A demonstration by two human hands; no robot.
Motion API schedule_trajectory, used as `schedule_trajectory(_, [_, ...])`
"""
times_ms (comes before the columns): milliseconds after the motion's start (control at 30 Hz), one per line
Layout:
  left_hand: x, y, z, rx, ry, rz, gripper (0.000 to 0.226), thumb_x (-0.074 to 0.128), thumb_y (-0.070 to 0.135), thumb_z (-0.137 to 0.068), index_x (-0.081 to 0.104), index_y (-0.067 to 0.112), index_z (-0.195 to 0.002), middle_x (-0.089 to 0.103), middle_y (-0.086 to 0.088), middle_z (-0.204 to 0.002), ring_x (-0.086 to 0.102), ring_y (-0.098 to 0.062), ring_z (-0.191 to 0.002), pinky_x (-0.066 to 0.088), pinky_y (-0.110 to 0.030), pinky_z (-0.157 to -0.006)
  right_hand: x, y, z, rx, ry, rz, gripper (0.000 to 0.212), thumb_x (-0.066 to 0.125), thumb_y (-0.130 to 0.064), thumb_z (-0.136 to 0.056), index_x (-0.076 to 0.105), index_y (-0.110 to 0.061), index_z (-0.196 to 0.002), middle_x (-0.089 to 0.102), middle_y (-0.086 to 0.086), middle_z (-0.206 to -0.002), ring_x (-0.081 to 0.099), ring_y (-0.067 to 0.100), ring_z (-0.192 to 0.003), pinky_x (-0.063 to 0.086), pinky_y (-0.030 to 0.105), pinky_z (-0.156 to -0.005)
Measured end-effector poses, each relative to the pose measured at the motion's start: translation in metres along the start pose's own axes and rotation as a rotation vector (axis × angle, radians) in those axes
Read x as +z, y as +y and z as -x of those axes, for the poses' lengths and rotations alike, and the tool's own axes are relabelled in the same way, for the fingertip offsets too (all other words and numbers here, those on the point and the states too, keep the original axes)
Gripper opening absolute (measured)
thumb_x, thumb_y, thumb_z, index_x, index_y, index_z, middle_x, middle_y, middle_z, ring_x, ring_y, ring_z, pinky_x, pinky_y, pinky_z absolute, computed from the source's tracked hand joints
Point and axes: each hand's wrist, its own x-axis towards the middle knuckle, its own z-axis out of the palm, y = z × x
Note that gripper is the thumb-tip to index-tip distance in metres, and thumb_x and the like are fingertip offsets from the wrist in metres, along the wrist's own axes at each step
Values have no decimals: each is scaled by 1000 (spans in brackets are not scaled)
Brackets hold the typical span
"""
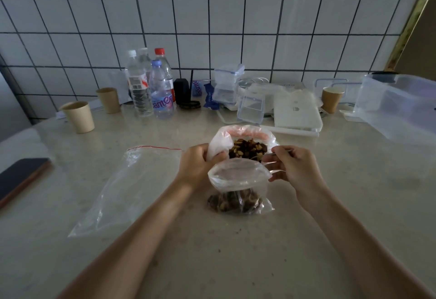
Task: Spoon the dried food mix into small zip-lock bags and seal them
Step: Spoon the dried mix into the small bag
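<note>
A large clear bag of brown dried food mix stands open at the table's middle. My left hand grips its left side. In front of it stands a small zip-lock bag, its mouth open, with some mix at its bottom. My right hand is at the right of both bags, fingers curled. It pinches a thin pale spoon handle that points into the large bag; the spoon's bowl is hidden. Its lower fingers touch the small bag's right rim.
An empty zip-lock bag with a red seal lies to the left, and a dark phone near the left edge. Paper cups, water bottles, clear plastic boxes and a large tub line the tiled wall.
</note>
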Motion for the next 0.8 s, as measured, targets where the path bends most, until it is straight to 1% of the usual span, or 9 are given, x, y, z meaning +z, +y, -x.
schedule_trajectory(100, [1, 1, 0, -6, -5, 22, 26, 74, 33, -95, 77, 9, -104, 79, -12, -98, 75, -31, -97, 60, -57, -88, 3, 1, 1, -24, -11, 19, 19, 56, -10, -105, 71, 1, -101, 77, 18, -85, 72, 23, -64, 54, 28, -47])
schedule_trajectory(167, [1, 2, 0, -7, -6, 30, 27, 73, 32, -96, 76, 8, -107, 79, -12, -100, 75, -31, -98, 59, -57, -88, 4, 0, 0, -25, -19, 10, 18, 56, -10, -105, 71, 1, -104, 78, 16, -85, 73, 25, -65, 55, 29, -48])
schedule_trajectory(233, [1, 3, 0, 0, 0, 30, 26, 73, 31, -96, 76, 8, -107, 79, -12, -99, 75, -32, -97, 59, -57, -87, 4, -1, -1, -36, -5, 20, 18, 56, -10, -105, 70, 1, -106, 78, 15, -84, 74, 26, -65, 55, 30, -48])
schedule_trajectory(367, [1, 4, 0, 12, 8, 41, 24, 74, 31, -95, 77, 8, -103, 79, -12, -95, 75, -31, -93, 59, -58, -86, 5, 1, -2, -119, 65, 109, 18, 55, -12, -106, 70, -3, -105, 80, 8, -82, 75, 26, -63, 56, 32, -47])
schedule_trajectory(433, [2, 4, 0, 11, 4, 48, 24, 74, 31, -95, 77, 9, -102, 79, -11, -94, 75, -32, -92, 60, -59, -85, 7, 3, -2, -145, 76, 136, 18, 56, -13, -105, 73, -5, -104, 80, 5, -83, 76, 21, -64, 56, 27, -47])
schedule_trajectory(500, [2, 3, 0, 13, -5, 52, 24, 75, 32, -95, 77, 9, -100, 79, -12, -92, 75, -34, -91, 59, -61, -84, 10, 6, -1, -154, 51, 147, 18, 59, -14, -105, 75, -6, -105, 80, 3, -85, 76, 15, -67, 55, 21, -49])
schedule_trajectory(600, [1, 3, 0, 10, -14, 49, 24, 76, 34, -94, 77, 10, -99, 79, -11, -91, 75, -33, -90, 59, -61, -84, 13, 7, -1, -145, 27, 137, 18, 60, -14, -104, 76, -7, -104, 80, 1, -87, 76, 12, -69, 54, 19, -50])
schedule_trajectory(700, [0, 4, -1, 8, 3, 39, 23, 75, 33, -94, 78, 11, -101, 80, -9, -92, 76, -30, -90, 59, -58, -85, 9, 3, -2, -95, 48, 73, 19, 58, -13, -105, 75, -7, -100, 80, 4, -84, 78, 18, -71, 55, 23, -50])
schedule_trajectory(800, [-1, 4, -1, 5, 14, 49, 24, 74, 32, -95, 78, 9, -102, 80, -11, -93, 76, -31, -90, 59, -58, -85, 4, -1, -2, -31, 58, -25, 18, 56, -11, -105, 72, -5, -100, 80, 9, -83, 78, 24, -72, 57, 26, -51])
